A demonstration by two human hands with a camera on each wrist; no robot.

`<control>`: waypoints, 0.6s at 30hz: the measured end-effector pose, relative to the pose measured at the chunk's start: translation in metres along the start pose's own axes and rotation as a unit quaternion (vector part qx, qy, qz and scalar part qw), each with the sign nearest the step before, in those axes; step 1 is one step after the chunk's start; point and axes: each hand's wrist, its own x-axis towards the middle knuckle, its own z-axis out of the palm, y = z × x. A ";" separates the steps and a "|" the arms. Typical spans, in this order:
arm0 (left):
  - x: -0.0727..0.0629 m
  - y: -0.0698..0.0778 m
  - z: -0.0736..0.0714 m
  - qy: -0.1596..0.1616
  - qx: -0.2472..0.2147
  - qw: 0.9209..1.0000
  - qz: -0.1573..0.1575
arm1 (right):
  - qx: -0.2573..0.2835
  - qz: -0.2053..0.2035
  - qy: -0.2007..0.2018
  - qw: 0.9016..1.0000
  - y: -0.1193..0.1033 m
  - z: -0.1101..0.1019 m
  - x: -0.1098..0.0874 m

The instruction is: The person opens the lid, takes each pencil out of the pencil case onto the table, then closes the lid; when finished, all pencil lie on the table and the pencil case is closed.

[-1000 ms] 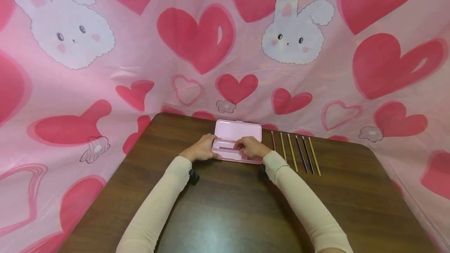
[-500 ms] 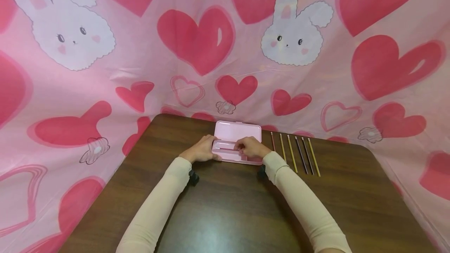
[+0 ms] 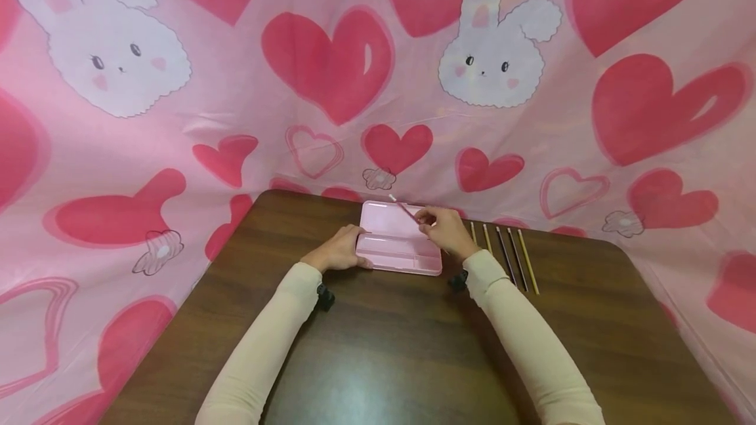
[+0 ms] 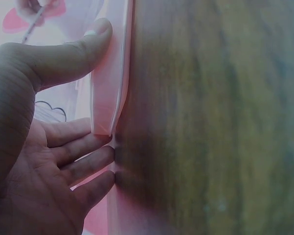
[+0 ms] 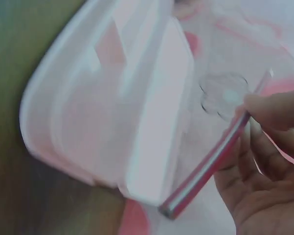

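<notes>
A pink pencil case [image 3: 390, 262] lies on the table, its lid [image 3: 380, 220] raised at the back. My left hand [image 3: 340, 250] holds the left end of the case. In the left wrist view, the thumb [image 4: 83, 54] presses on one side of the case [image 4: 107, 93] while the other fingers lie along its end. Above the right part of the lid, my right hand [image 3: 447, 230] pinches a red pencil [image 3: 404, 207] between thumb and fingertips. Its white tip points up and left. The right wrist view shows this pencil [image 5: 205, 164] with a silver stripe, tilted beside the case [image 5: 88, 142].
Several pencils, such as a yellow one [image 3: 528, 261] and a dark one [image 3: 505, 258], lie side by side on the brown table [image 3: 378, 340] to the right. A pink cloth [image 3: 331, 149] with hearts and rabbits hangs behind the table's far edge.
My right hand has lifted the red pencil out of the case and moved up and to the right with it. The left hand stays at the case's left end.
</notes>
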 end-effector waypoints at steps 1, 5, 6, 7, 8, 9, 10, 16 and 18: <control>0.000 0.000 0.000 -0.002 -0.001 1.000 -0.002 | 0.008 0.008 0.014 1.000 0.002 -0.007 -0.001; 0.001 0.001 -0.001 -0.005 -0.007 1.000 -0.007 | 0.039 0.029 0.085 0.995 0.010 -0.037 -0.003; 0.001 0.001 -0.001 -0.006 -0.007 1.000 -0.009 | 0.045 0.033 0.105 0.993 0.013 -0.045 -0.003; 0.001 0.001 -0.001 -0.006 -0.008 1.000 -0.009 | 0.045 0.036 0.124 0.991 0.016 -0.052 -0.004; 0.001 0.002 -0.001 -0.005 -0.007 1.000 -0.008 | 0.046 0.040 0.141 0.988 0.020 -0.059 -0.005; 0.001 0.002 -0.002 -0.003 -0.006 1.000 -0.007 | 0.043 0.045 0.156 0.986 0.024 -0.066 -0.006; 0.001 0.002 -0.002 -0.003 -0.005 1.000 -0.006 | 0.039 0.051 0.169 0.983 0.028 -0.072 -0.008; 0.001 0.002 -0.001 -0.003 0.000 1.000 -0.004 | 0.021 0.106 0.210 0.972 0.061 -0.105 -0.028; 0.001 0.002 -0.001 -0.003 0.000 1.000 -0.003 | 0.025 0.130 0.225 0.965 0.072 -0.114 -0.035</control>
